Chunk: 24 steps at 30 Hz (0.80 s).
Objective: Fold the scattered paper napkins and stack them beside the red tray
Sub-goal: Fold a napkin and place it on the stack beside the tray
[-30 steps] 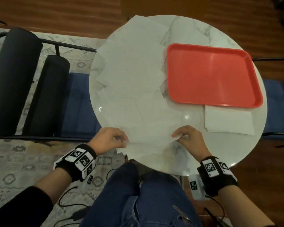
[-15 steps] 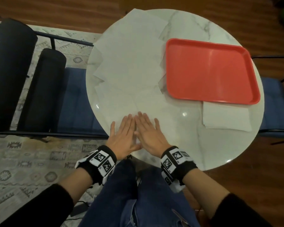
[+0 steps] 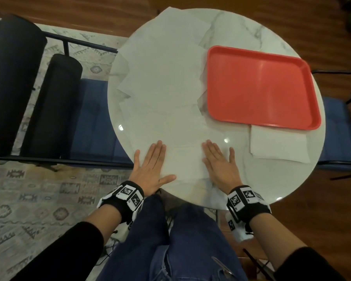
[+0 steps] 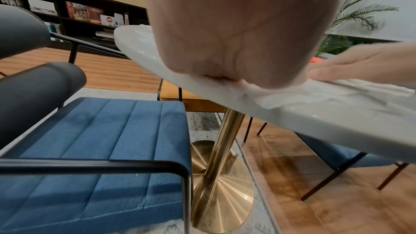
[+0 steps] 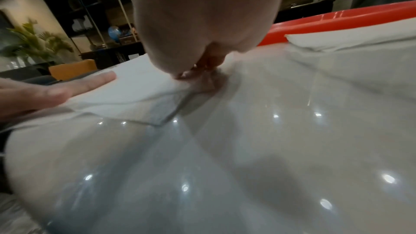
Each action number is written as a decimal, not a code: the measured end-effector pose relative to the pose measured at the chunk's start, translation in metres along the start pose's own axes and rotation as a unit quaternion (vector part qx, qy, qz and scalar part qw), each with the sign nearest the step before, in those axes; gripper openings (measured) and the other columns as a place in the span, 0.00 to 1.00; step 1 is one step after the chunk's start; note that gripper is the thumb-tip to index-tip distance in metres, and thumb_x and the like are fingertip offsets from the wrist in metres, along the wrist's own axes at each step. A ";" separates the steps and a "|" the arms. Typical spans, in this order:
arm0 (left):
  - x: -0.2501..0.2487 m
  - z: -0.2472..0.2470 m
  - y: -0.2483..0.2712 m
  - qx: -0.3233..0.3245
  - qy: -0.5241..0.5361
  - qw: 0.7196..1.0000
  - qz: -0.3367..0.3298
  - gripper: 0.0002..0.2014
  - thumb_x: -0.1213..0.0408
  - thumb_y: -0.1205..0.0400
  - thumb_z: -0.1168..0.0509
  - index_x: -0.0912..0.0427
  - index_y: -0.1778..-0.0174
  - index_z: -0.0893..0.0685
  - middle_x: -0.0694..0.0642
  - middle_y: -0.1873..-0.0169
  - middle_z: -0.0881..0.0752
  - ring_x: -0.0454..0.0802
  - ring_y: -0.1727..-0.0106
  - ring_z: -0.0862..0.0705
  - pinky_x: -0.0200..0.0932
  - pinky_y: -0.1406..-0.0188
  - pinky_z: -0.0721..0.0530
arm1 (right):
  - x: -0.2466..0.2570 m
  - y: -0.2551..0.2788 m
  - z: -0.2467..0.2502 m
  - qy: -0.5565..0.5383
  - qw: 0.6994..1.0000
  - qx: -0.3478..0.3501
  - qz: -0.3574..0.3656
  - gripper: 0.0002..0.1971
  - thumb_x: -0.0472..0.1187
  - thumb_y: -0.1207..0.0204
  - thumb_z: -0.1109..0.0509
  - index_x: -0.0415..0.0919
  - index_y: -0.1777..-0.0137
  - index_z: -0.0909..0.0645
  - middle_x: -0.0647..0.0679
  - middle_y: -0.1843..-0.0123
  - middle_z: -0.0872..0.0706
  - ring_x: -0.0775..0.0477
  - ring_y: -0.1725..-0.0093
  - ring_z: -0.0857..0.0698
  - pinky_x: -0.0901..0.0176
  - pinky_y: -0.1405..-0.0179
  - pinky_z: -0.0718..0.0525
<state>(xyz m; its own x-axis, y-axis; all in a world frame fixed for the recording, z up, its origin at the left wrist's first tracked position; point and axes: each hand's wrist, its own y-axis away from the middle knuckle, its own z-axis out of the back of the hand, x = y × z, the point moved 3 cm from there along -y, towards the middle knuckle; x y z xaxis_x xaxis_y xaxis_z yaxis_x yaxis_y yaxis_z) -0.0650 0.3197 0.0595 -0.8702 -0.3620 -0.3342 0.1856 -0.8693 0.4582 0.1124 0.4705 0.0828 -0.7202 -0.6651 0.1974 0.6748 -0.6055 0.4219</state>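
Chair (image 3: 55, 110): blue seat, seen at 9 o'clock off the table (image 3: 288, 179).
Loose napkins (image 3: 162, 74): spread unfolded from 10 to 12 o'clock.
Left hand (image 3: 150, 169): laid flat, fingers straight, nothing gripped.
Folded napkin (image 3: 185, 163): pressed at 6 o'clock between both palms.
Right hand (image 3: 221, 163): flat, fingers extended, edge contact possibly partial.
Red tray (image 3: 261, 88): placed at 2 o'clock.
Stack (image 3: 279, 146): set at 4 o'clock, touching the tray's near rim.

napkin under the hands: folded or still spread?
Folded. The napkin is a narrow rectangle with a doubled edge, both hands, left and right, pressing flat on its ends.
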 end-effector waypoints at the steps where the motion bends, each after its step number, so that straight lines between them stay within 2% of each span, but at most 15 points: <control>1: -0.001 0.000 0.000 0.001 -0.003 1.000 0.001 0.48 0.26 0.32 0.73 0.54 0.24 0.77 0.49 0.23 0.77 0.45 0.22 0.74 0.65 0.26 0.72 | 0.001 -0.001 0.005 0.017 0.999 -0.035 -0.005 0.25 0.46 0.12 0.56 0.47 0.16 0.49 0.53 0.14 0.47 0.54 0.16 0.49 0.39 0.21 0.67; 3: -0.001 0.000 0.000 0.002 -0.006 1.000 0.004 0.48 0.26 0.32 0.74 0.54 0.24 0.76 0.49 0.23 0.77 0.45 0.22 0.74 0.64 0.27 0.72 | 0.006 -0.005 0.014 0.028 0.993 -0.116 -0.010 0.21 0.42 0.14 0.47 0.42 0.23 0.32 0.45 0.24 0.25 0.45 0.22 0.31 0.35 0.20 0.60; 4: 0.000 0.000 0.001 0.000 -0.009 1.000 0.004 0.48 0.26 0.32 0.74 0.54 0.23 0.76 0.49 0.23 0.76 0.45 0.21 0.73 0.64 0.27 0.72 | 0.007 -0.008 0.017 0.030 0.989 -0.141 -0.012 0.19 0.41 0.16 0.42 0.42 0.27 0.26 0.44 0.33 0.18 0.41 0.28 0.25 0.34 0.20 0.55; 5: 0.000 0.000 0.001 -0.002 -0.012 1.000 0.004 0.47 0.26 0.31 0.74 0.54 0.23 0.75 0.48 0.23 0.76 0.45 0.21 0.73 0.63 0.26 0.71 | 0.008 -0.011 0.020 0.026 0.989 -0.146 -0.021 0.18 0.42 0.18 0.38 0.43 0.30 0.23 0.44 0.38 0.16 0.40 0.34 0.23 0.34 0.21 0.51; 7: -0.001 0.005 0.003 -0.015 -0.014 1.000 0.008 0.46 0.28 0.29 0.71 0.54 0.21 0.71 0.48 0.21 0.72 0.45 0.19 0.68 0.63 0.24 0.67 | 0.007 -0.017 0.025 -0.026 0.992 -0.109 -0.065 0.16 0.43 0.20 0.37 0.48 0.33 0.21 0.47 0.43 0.16 0.42 0.37 0.23 0.36 0.24 0.45; 9: -0.005 0.015 0.007 -0.035 -0.002 0.999 0.018 0.41 0.34 0.21 0.60 0.54 0.18 0.64 0.51 0.18 0.65 0.47 0.16 0.61 0.65 0.22 0.61 | 0.006 -0.021 0.032 -0.096 0.987 -0.080 -0.099 0.11 0.43 0.19 0.37 0.50 0.41 0.17 0.49 0.46 0.17 0.44 0.39 0.23 0.39 0.29 0.38; 11: -0.015 0.030 0.008 -0.080 0.037 0.996 0.020 0.37 0.46 0.17 0.46 0.52 0.17 0.56 0.55 0.16 0.56 0.51 0.16 0.54 0.66 0.22 0.56 | 0.003 -0.020 0.043 -0.158 0.980 -0.079 -0.090 0.08 0.44 0.20 0.35 0.50 0.48 0.15 0.49 0.48 0.19 0.46 0.42 0.23 0.43 0.35 0.33; 12: -0.022 0.039 0.008 -0.113 0.055 0.992 0.011 0.36 0.49 0.17 0.42 0.51 0.17 0.53 0.56 0.17 0.51 0.51 0.16 0.50 0.66 0.23 0.54 | 0.002 -0.016 0.049 -0.191 0.975 -0.080 -0.075 0.06 0.45 0.21 0.33 0.50 0.50 0.14 0.50 0.48 0.19 0.48 0.44 0.22 0.45 0.37 0.31; 14: -0.036 0.056 0.004 -0.154 0.083 0.985 -0.019 0.33 0.49 0.19 0.42 0.49 0.18 0.45 0.53 0.20 0.41 0.50 0.19 0.41 0.63 0.23 0.48 | -0.001 -0.006 0.065 -0.270 0.959 -0.082 -0.037 0.04 0.44 0.24 0.31 0.49 0.54 0.14 0.50 0.48 0.19 0.52 0.46 0.20 0.52 0.40 0.27; 16: -0.049 0.071 -0.001 -0.134 0.156 0.978 -0.043 0.25 0.51 0.18 0.40 0.46 0.24 0.33 0.48 0.27 0.27 0.47 0.27 0.28 0.56 0.24 0.36 | -0.008 0.008 0.086 -0.352 0.932 -0.080 -0.014 0.03 0.40 0.25 0.30 0.46 0.56 0.14 0.53 0.51 0.15 0.59 0.50 0.18 0.66 0.48 0.25; 18: -0.065 0.086 -0.006 -0.097 0.260 0.960 -0.046 0.12 0.56 0.18 0.36 0.45 0.39 0.19 0.44 0.42 0.15 0.43 0.40 0.18 0.50 0.35 0.22 | -0.022 0.020 0.104 -0.439 0.895 -0.074 -0.014 0.03 0.36 0.25 0.30 0.42 0.57 0.15 0.55 0.58 0.13 0.59 0.56 0.17 0.68 0.53 0.25; 20: -0.084 0.102 -0.010 -0.092 0.317 0.942 -0.055 0.05 0.58 0.18 0.35 0.48 0.51 0.14 0.42 0.54 0.11 0.40 0.49 0.15 0.47 0.42 0.19 | -0.042 0.029 0.115 -0.514 0.855 -0.064 -0.018 0.03 0.34 0.25 0.29 0.39 0.54 0.15 0.49 0.62 0.16 0.53 0.60 0.19 0.63 0.53 0.24; 22: -0.110 0.115 -0.017 -0.103 0.352 0.927 -0.074 0.05 0.60 0.19 0.34 0.52 0.53 0.12 0.44 0.57 0.10 0.42 0.52 0.15 0.44 0.45 0.18 | -0.066 0.037 0.120 -0.555 0.831 -0.038 -0.021 0.07 0.34 0.25 0.28 0.40 0.48 0.15 0.43 0.62 0.19 0.50 0.59 0.20 0.60 0.53 0.23; 24: -0.134 0.123 -0.025 -0.106 0.385 0.913 -0.081 0.05 0.61 0.19 0.33 0.54 0.54 0.12 0.46 0.57 0.10 0.43 0.52 0.14 0.43 0.47 0.19 | -0.093 0.047 0.120 -0.567 0.823 -0.022 -0.030 0.06 0.33 0.23 0.29 0.39 0.48 0.15 0.43 0.60 0.15 0.52 0.60 0.17 0.60 0.53 0.19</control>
<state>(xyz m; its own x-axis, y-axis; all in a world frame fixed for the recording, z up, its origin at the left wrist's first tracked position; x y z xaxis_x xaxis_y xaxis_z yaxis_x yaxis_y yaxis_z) -0.0090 0.4315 0.1941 -0.3306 -0.2821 -0.9006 0.2377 -0.9484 0.2098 0.1912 0.5561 0.1904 -0.4229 0.1854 0.8870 0.6204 -0.6542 0.4326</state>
